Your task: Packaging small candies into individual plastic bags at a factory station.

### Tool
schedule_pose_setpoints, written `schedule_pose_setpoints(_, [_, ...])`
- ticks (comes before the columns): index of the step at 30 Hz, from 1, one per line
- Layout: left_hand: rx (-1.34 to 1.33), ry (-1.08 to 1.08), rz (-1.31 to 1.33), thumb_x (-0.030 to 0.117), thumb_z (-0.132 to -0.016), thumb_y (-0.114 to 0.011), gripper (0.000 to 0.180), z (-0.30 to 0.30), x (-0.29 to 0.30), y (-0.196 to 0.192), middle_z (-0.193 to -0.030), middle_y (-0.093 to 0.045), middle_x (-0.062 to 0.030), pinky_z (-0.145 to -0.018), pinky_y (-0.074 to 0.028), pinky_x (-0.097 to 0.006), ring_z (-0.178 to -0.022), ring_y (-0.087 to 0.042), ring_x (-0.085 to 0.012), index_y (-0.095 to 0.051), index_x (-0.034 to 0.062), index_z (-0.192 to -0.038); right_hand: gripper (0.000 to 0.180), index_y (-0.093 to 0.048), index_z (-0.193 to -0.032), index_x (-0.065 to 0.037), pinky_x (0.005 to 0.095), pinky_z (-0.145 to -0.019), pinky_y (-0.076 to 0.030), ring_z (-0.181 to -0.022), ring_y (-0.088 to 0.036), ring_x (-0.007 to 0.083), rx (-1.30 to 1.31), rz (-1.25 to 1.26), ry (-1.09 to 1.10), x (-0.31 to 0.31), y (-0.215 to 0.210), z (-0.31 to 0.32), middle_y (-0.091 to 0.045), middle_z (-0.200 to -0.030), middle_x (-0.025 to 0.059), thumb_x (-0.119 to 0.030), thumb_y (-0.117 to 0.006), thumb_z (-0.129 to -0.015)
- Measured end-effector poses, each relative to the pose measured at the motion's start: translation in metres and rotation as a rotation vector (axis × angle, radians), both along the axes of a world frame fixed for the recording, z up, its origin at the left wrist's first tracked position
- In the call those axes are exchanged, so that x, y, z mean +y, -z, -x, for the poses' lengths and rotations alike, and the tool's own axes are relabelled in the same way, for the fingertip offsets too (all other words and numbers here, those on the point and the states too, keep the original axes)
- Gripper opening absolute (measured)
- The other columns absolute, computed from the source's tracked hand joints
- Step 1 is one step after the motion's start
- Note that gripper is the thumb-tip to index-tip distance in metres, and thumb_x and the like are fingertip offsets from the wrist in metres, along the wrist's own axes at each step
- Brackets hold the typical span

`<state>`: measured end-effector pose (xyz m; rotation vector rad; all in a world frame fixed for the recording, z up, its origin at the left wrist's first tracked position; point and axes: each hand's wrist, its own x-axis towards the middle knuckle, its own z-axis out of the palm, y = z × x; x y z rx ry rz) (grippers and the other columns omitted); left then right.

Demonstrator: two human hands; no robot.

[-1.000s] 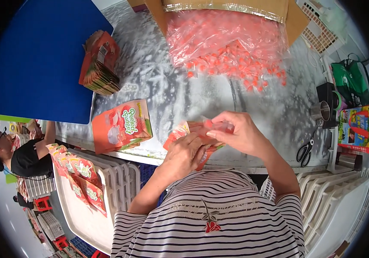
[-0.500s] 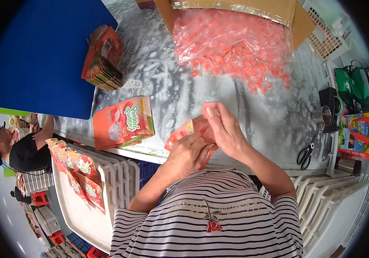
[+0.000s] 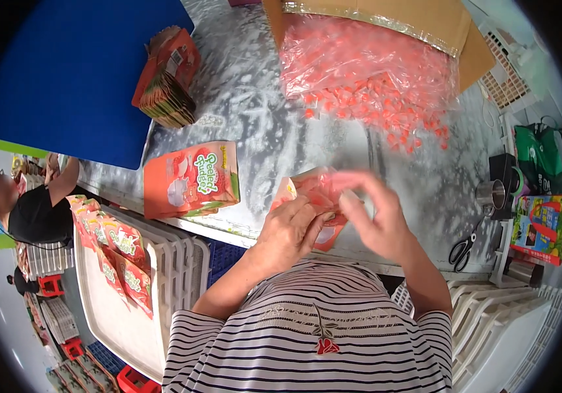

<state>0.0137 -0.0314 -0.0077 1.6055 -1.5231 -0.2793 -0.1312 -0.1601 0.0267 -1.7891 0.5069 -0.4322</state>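
Note:
My left hand (image 3: 287,232) is closed on a red snack pouch (image 3: 314,187), gripping it near the table's front edge. My right hand (image 3: 382,219) is at the pouch's top right, blurred by motion, its thumb and forefinger apart. Whether anything lies in its palm is hidden. Another red and green pouch (image 3: 192,183) lies flat on the table to the left. Beyond my hands, small red wrapped candies (image 3: 399,121) spill from a clear plastic bag (image 3: 366,56) in a cardboard box (image 3: 474,59).
A stack of pouches (image 3: 168,85) stands by a blue board (image 3: 65,78). At left, filled pouches (image 3: 124,252) lie on stacked white trays (image 3: 104,308). Scissors (image 3: 462,252) and a metal cup (image 3: 489,192) are at right. A co-worker (image 3: 35,203) is at far left.
My right hand has moved slightly right and down, and its thumb and forefinger have parted from a pinch on something pink. My left hand still grips the pouch. The view has shifted a little.

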Motion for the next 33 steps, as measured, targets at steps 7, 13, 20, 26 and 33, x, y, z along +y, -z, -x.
schedule_pose_setpoints(7, [0.018, 0.09, 0.044, 0.001, -0.08, -0.069, 0.014, 0.017, 0.003, 0.0, -0.09, -0.064, -0.0134, -0.066, -0.053, -0.038, -0.075, -0.065, -0.0307, -0.066, 0.0003, -0.094, 0.02, -0.06, -0.098, 0.0, 0.0561, -0.115, -0.02, -0.109, -0.058, 0.0274, 0.223, 0.781, -0.353, -0.003, 0.003, 0.013, -0.06, -0.109, 0.0131, -0.012, -0.063, -0.082])
schedule_pose_setpoints(13, [0.027, -0.017, 0.236, 0.01, -0.08, -0.072, 0.026, -0.009, 0.009, -0.017, -0.11, -0.056, -0.0188, -0.066, -0.054, -0.034, -0.082, -0.064, -0.0276, -0.064, 0.0002, -0.103, 0.01, -0.063, -0.083, 0.001, 0.0498, -0.109, -0.036, -0.103, -0.062, 0.0272, 0.086, 0.936, -0.364, 0.002, -0.006, 0.02, -0.063, -0.107, 0.0134, -0.002, -0.064, -0.074])
schedule_pose_setpoints(20, [0.74, 0.521, -0.235, 0.037, -0.092, -0.061, 0.064, -0.033, 0.003, -0.013, -0.137, -0.05, -0.0209, -0.099, -0.043, -0.038, -0.122, -0.052, -0.0316, -0.044, -0.0053, -0.137, 0.015, -0.065, -0.091, 0.002, 0.0486, -0.107, -0.038, -0.109, -0.061, 0.0269, -0.039, 1.012, -0.428, 0.012, -0.042, 0.024, -0.062, -0.114, 0.0126, -0.003, -0.066, -0.077])
schedule_pose_setpoints(26, [0.549, 0.469, -0.142, 0.019, -0.1, -0.045, 0.043, -0.01, 0.002, -0.01, -0.134, -0.052, -0.0229, -0.1, -0.044, -0.038, -0.12, -0.055, -0.034, -0.047, -0.007, -0.134, 0.026, -0.063, -0.093, 0.002, 0.0437, -0.093, -0.047, -0.104, -0.061, 0.0282, 0.051, 1.023, -0.329, 0.021, -0.057, 0.032, -0.062, -0.11, 0.0179, -0.016, -0.071, -0.077])
schedule_pose_setpoints(33, [0.412, 0.417, -0.053, 0.012, -0.097, -0.048, 0.04, 0.011, 0.007, -0.012, -0.132, -0.054, -0.0215, -0.098, -0.047, -0.04, -0.118, -0.056, -0.0373, -0.049, -0.0034, -0.134, 0.031, -0.058, -0.091, 0.005, 0.0407, -0.084, -0.048, -0.088, -0.063, 0.0347, 0.428, 0.602, -0.719, -0.001, -0.074, 0.003, -0.062, -0.096, 0.0224, -0.023, -0.07, -0.082])
